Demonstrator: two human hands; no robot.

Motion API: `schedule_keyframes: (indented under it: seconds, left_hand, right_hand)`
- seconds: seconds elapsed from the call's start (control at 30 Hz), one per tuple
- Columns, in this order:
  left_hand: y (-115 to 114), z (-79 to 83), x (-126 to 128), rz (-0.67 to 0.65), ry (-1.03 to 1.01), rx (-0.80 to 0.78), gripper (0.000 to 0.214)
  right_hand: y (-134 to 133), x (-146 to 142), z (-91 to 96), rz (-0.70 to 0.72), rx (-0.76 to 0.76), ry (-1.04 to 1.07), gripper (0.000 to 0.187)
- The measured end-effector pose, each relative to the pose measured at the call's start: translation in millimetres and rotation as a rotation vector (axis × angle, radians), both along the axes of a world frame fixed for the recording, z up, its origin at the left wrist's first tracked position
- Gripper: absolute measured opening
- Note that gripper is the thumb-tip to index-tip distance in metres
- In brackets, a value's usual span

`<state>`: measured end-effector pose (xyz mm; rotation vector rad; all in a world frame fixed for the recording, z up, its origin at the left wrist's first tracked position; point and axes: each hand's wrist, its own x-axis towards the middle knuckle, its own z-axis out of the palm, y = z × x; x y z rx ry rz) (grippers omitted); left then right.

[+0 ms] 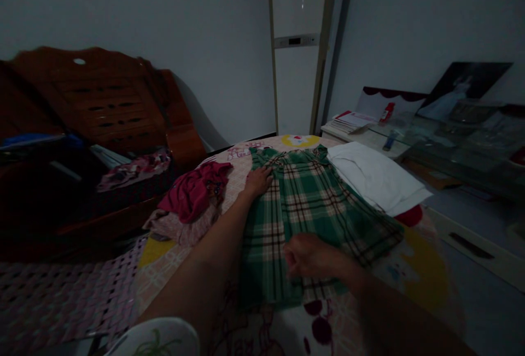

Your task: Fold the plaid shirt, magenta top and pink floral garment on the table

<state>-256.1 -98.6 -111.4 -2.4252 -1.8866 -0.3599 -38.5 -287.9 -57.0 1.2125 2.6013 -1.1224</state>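
Note:
A green plaid garment lies spread on a patterned bed cover. My left hand rests flat near the garment's top left corner, fingers stretched onto the cloth. My right hand is curled closed on the garment's lower middle, seemingly pinching the fabric. Both arms reach forward from the bottom of the view.
A crumpled magenta garment lies left of the plaid one, a folded white cloth to its right. A wooden headboard stands at left, a tall white air conditioner behind, a cluttered glass table at right.

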Motion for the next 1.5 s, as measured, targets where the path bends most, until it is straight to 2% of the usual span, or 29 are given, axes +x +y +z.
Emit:
schedule_keyframes:
  seconds: [0.1,0.2,0.33,0.43,0.5,0.57,0.63,0.7,0.77,0.83,0.97,1.03,1.17,1.37,1.5]
  left_hand:
    - [3,-5.0,-3,0.088,0.064,-0.015,0.044]
    - [7,-3.0,-8,0.141,0.086,-0.067,0.045]
    - [6,8.1,-12,0.238,0.059,-0.123,0.048]
    - [1,21.5,0,0.299,0.04,-0.089,0.047]
    - [-4,28.3,17,0.221,0.016,-0.016,0.047]
    - [-10,29.3,37,0.052,-0.021,0.017,0.05]
    - [-16,23.2,53,-0.075,-0.041,-0.025,0.053]
    - [-21,12.6,63,-0.102,-0.027,-0.081,0.055]
    - [-25,2.2,66,-0.077,-0.003,-0.117,0.055]
    - [-25,-4.6,65,-0.058,0.008,-0.126,0.056]
    - [-23,-6.6,62,-0.071,0.015,-0.113,0.058]
    - [-23,-5.5,63,-0.069,0.014,-0.113,0.059]
    - [-23,-4.3,63,-0.065,0.007,-0.124,0.059]
    - [-25,-0.6,63,-0.067,-0.003,-0.126,0.057]
    - [-26,0.5,64,-0.068,0.0,-0.127,0.056]
  right_hand:
    - [-1,0,-1.8,0.035,0.053,-0.073,0.021]
    - [1,3,0.6,0.028,0.015,-0.086,0.02]
    - [3,5,0.4,0.021,0.003,-0.077,0.019]
    - [5,5,-4.1,0.032,0.01,-0.074,0.019]
    - [6,4,-6.6,0.037,0.015,-0.082,0.019]
    - [6,3,-7.4,0.039,0.009,-0.083,0.019]
    - [8,4,-5.7,0.034,0.005,-0.069,0.016]
    - [13,10,-1.0,0.004,0.033,-0.051,0.014]
    - [22,23,6.1,-0.081,0.12,-0.051,0.015]
    - [34,42,13.8,-0.231,0.259,-0.091,0.018]
    - [52,92,23.7,-0.679,0.577,-0.344,0.022]
    - [55,113,25.6,-0.839,0.601,-0.501,0.022]
    - [56,136,24.7,-0.899,0.566,-0.608,0.021]
    - [57,137,16.5,-0.854,0.567,-0.626,0.026]
    - [57,140,21.6,-0.944,0.583,-0.581,0.028]
